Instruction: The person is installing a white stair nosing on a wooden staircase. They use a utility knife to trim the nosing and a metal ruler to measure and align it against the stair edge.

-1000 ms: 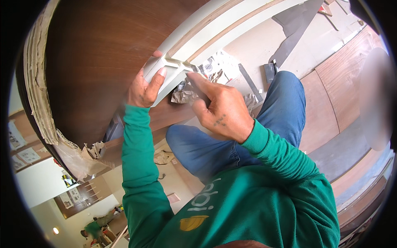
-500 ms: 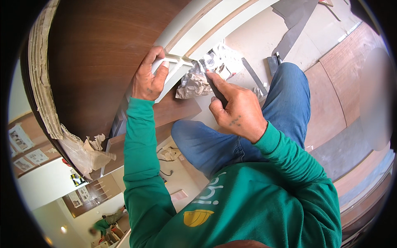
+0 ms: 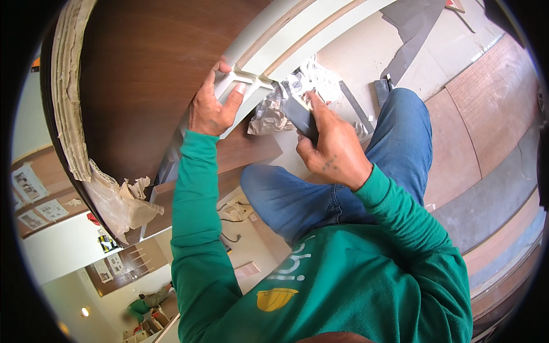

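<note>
My left hand [image 3: 214, 107] is closed round the end of a white panel [image 3: 297, 40] with bare wood strips along it. Its thumb presses on the ribbed corner, the fingers wrapped over the far side. In my right hand [image 3: 334, 137] is a flat, dark grey sanding block [image 3: 300, 116], gripped with the index finger stretched along it. The block is held just to the right of the panel's corner, seemingly apart from it, with its broad face showing. Crumpled printed paper [image 3: 271, 114] lies beyond the block.
A large brown wood panel [image 3: 143, 74] stands at left, with torn cardboard [image 3: 71, 97] along its edge. Behind my knee lie a dark block [image 3: 382, 91], a metal strip [image 3: 355, 107] and a torn grey sheet [image 3: 414, 34]. Boards [image 3: 492, 103] cover the right floor. Another person [image 3: 143, 306] crouches lower left.
My right hand has turned the sanding block so its broad face shows, and has shifted slightly. My left hand stays on the panel's end; the whole view has moved a little.
</note>
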The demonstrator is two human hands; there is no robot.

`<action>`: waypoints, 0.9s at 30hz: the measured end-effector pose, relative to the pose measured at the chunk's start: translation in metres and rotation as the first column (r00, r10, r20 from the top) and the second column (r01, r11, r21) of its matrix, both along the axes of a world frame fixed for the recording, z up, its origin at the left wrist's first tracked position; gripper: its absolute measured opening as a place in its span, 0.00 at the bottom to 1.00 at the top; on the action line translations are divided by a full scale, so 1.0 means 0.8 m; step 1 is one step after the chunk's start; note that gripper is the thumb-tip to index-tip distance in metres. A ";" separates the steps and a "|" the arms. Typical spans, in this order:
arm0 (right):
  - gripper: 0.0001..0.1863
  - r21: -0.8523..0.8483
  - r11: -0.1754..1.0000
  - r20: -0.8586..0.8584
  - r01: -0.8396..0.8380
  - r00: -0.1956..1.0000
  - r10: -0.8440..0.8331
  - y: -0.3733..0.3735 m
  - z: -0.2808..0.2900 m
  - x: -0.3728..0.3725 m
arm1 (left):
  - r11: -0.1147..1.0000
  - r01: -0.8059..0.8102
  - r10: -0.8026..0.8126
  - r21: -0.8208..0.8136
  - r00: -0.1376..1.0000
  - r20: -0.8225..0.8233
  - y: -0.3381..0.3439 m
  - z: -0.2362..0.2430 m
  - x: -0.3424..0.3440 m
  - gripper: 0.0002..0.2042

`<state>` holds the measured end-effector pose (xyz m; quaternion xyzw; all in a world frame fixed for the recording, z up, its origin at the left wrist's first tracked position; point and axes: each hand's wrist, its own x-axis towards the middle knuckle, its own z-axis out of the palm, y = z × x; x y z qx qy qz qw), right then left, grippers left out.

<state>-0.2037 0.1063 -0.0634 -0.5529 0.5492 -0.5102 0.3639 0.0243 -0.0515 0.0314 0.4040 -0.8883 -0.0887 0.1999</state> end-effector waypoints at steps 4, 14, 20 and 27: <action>0.25 0.020 0.995 0.529 -0.094 0.846 0.069 -0.035 -0.009 0.008 | 0.999 0.007 -0.005 0.045 1.000 -0.027 0.001 0.008 -0.006 0.24; 0.22 -0.327 0.943 0.037 -0.067 0.996 0.084 -0.129 0.023 0.041 | 1.000 -0.006 0.005 -0.024 0.999 -0.036 -0.002 -0.002 0.010 0.29; 0.25 -0.306 0.922 -0.365 -0.239 0.924 0.118 -0.152 0.054 0.024 | 0.999 -0.026 0.031 0.037 0.990 -0.140 -0.003 -0.009 0.013 0.27; 0.20 -0.279 0.926 -0.465 -0.256 0.879 0.103 -0.168 0.061 0.028 | 0.998 -0.012 0.007 -0.063 0.997 -0.083 -0.007 -0.011 0.015 0.23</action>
